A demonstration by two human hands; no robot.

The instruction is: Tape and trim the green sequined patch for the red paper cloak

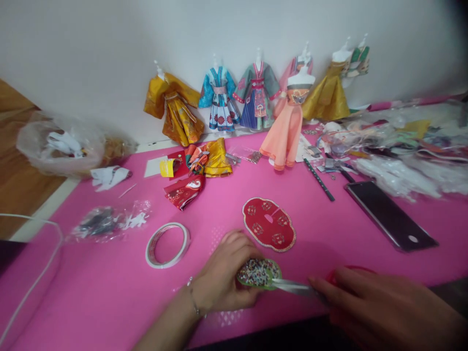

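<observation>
Curled around a small green container (279, 271), my left hand (226, 273) holds it just above the table. Tiny multicoloured beads (254, 273) fill the container. My right hand (380, 302) grips scissors (294, 287) with red handles, partly hidden by the fingers. The scissor tips touch or reach over the container's right rim; I cannot tell whether they are in the beads. Beyond my left hand lies a flat red scalloped fabric piece (263, 234) with gold motifs, a pale edging and a slit.
A tape roll (149, 253) lies left on the pink table (120, 292). Dressed doll forms, including a peach gown (283, 129), stand along the wall. A phone (391, 214) and a dark pen (318, 179) are at right, near plastic bags (395, 175). Fabric scraps (185, 191) lie behind.
</observation>
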